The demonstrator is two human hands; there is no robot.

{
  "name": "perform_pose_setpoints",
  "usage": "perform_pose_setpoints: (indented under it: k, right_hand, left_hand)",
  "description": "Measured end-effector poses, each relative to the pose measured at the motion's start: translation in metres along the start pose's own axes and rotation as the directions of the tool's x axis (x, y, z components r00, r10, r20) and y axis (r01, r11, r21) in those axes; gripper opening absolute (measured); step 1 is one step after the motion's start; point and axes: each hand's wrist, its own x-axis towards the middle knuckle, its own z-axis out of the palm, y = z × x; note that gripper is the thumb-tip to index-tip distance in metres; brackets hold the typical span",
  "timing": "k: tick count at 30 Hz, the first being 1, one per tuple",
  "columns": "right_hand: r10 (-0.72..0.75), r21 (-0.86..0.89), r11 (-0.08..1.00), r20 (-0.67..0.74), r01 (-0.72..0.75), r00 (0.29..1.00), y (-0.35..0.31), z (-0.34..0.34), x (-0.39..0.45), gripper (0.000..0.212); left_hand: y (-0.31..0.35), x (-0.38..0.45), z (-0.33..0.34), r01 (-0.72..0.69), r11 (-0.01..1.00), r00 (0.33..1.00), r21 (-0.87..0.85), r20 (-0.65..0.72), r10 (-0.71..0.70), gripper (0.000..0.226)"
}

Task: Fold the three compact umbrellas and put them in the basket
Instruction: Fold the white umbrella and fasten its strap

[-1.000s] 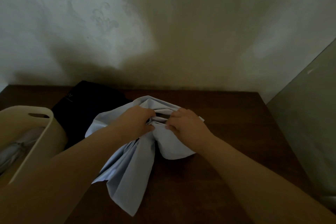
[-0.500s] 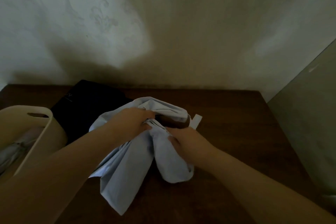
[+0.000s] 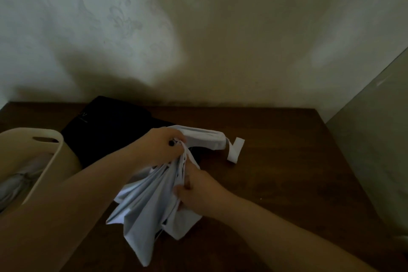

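Observation:
A pale blue compact umbrella [image 3: 145, 212] lies on the dark wooden table [image 3: 276, 174], its loose canopy fanning toward me. My left hand [image 3: 161, 148] grips the gathered fabric near the middle. My right hand [image 3: 198, 192] holds the folds lower down, fingers curled round them. The far end of the pale blue umbrella is bunched tight, and its white closing strap [image 3: 235, 150] lies out on the table. A black umbrella [image 3: 110, 130] lies behind it. In the beige basket [image 3: 50, 161] at the left rests a grey folded umbrella [image 3: 19, 185].
A wall with a faint floral pattern [image 3: 106, 6] stands right behind the table. A grey panel [image 3: 375, 139] borders the table's right edge. Bare tabletop shows to the right of my hands.
My right hand has slid down the canopy toward me, gathering the folds. The far end of the pale blue umbrella is now bunched tighter and the strap lies exposed on the table.

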Motion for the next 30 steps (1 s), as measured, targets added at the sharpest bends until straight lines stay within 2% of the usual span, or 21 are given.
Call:
perform_pose_setpoints:
  k: [2, 4, 7, 9, 11, 12, 13, 15, 16, 18, 20, 22, 24, 26, 30]
  right_hand:
    - [-0.027, -0.04, 0.999, -0.014, 0.026, 1.0, -0.002, -0.006, 0.0, 0.061]
    - [-0.046, -0.127, 0.991, -0.06, 0.038, 0.997, -0.006, -0.016, 0.001, 0.059]
    - [0.01, -0.351, 0.934, -0.155, -0.064, 0.988, 0.003, -0.034, 0.004, 0.077]
    - [0.101, -0.404, 0.898, -0.191, -0.172, 0.976, 0.015, -0.044, 0.002, 0.085]
    - [0.229, -0.236, 0.934, -0.182, -0.269, 0.956, 0.028, -0.05, -0.002, 0.087]
    - [0.308, -0.049, 0.947, -0.146, -0.318, 0.94, 0.035, -0.051, -0.003, 0.091]
    - [0.376, 0.202, 0.914, -0.09, -0.353, 0.922, 0.042, -0.051, -0.005, 0.094]
    - [0.446, 0.653, 0.659, 0.062, -0.375, 0.893, 0.049, -0.052, -0.009, 0.086]
    - [0.433, 0.761, 0.542, 0.11, -0.356, 0.895, 0.05, -0.052, -0.011, 0.075]
    - [0.364, 0.843, 0.47, 0.085, -0.262, 0.927, 0.052, -0.055, -0.014, 0.056]
    - [0.275, 0.92, 0.381, -0.013, -0.096, 0.961, 0.052, -0.062, -0.014, 0.05]
    - [0.283, 0.983, 0.175, -0.107, 0.059, 0.953, 0.049, -0.073, -0.011, 0.054]
    - [0.341, 0.988, 0.004, -0.146, 0.153, 0.929, 0.05, -0.084, -0.008, 0.053]
    - [0.358, 0.986, -0.021, -0.148, 0.166, 0.922, 0.05, -0.092, -0.007, 0.045]
    - [0.277, 0.996, 0.046, -0.082, 0.072, 0.957, 0.045, -0.086, -0.005, 0.036]
  left_hand:
    - [0.001, 0.001, -0.002, 0.011, 1.0, 1.0, 0.015, 0.003, -0.011, 0.022]
    - [0.001, 0.003, -0.003, 0.001, 0.999, 0.998, 0.036, -0.059, 0.001, 0.018]
    - [0.004, 0.003, -0.005, 0.02, 0.999, 0.985, 0.027, -0.173, -0.015, 0.009]
    - [0.003, 0.003, -0.008, 0.055, 0.999, 0.975, 0.002, -0.217, -0.053, 0.011]
    - [0.002, 0.001, -0.011, 0.079, 0.996, 0.968, -0.034, -0.236, -0.085, 0.014]
    - [0.001, 0.001, -0.012, 0.079, 0.996, 0.968, -0.044, -0.234, -0.087, 0.014]
    - [0.0, 0.001, -0.013, 0.075, 0.996, 0.971, -0.048, -0.223, -0.084, 0.014]
    - [0.0, -0.001, -0.015, 0.068, 0.995, 0.977, -0.07, -0.196, -0.08, 0.013]
    - [0.0, -0.001, -0.016, 0.066, 0.994, 0.979, -0.089, -0.187, -0.082, 0.011]
    - [-0.002, -0.001, -0.017, 0.069, 0.992, 0.979, -0.105, -0.184, -0.088, 0.006]
    - [-0.002, -0.002, -0.017, 0.08, 0.993, 0.976, -0.083, -0.195, -0.095, 0.008]
    - [-0.001, -0.003, -0.017, 0.084, 0.994, 0.974, -0.071, -0.204, -0.097, 0.001]
    - [0.002, -0.003, -0.015, 0.081, 0.995, 0.971, -0.054, -0.219, -0.091, 0.012]
    - [0.003, -0.003, -0.012, 0.074, 0.996, 0.973, -0.039, -0.216, -0.081, 0.018]
    - [0.002, -0.004, -0.008, 0.052, 0.997, 0.981, -0.054, -0.183, -0.061, 0.016]
